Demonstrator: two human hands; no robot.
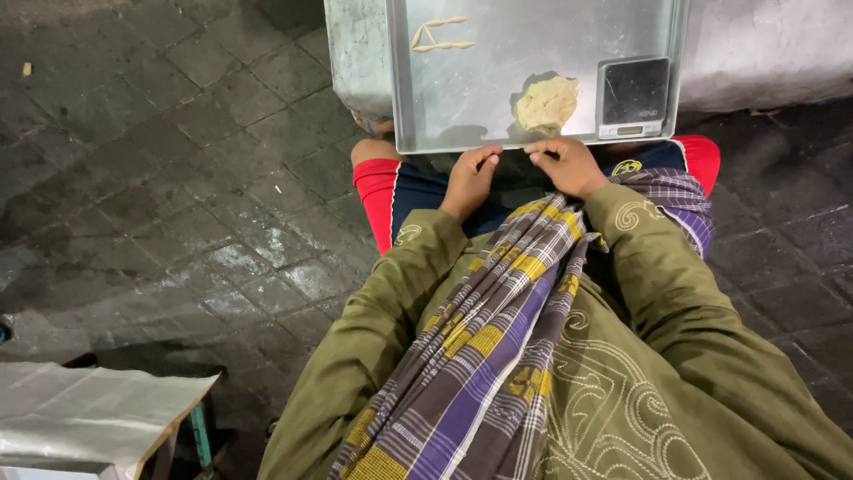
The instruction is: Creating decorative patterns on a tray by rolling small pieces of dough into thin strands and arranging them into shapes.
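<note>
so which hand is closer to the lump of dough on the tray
Right. The right hand rests at the tray's near edge just below the dough lump. The left hand sits further left, off to the dough's lower left.

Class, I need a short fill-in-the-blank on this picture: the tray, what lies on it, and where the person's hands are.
1. The lump of dough lies on a metal ____.
2. Right of the dough sits a small digital ____ with a dark top.
3. Both the left hand and the right hand rest at the tray's ____ edge.
4. The thin dough strips lie in the tray's far ____ corner.

Missing words: tray; scale; near; left
</note>
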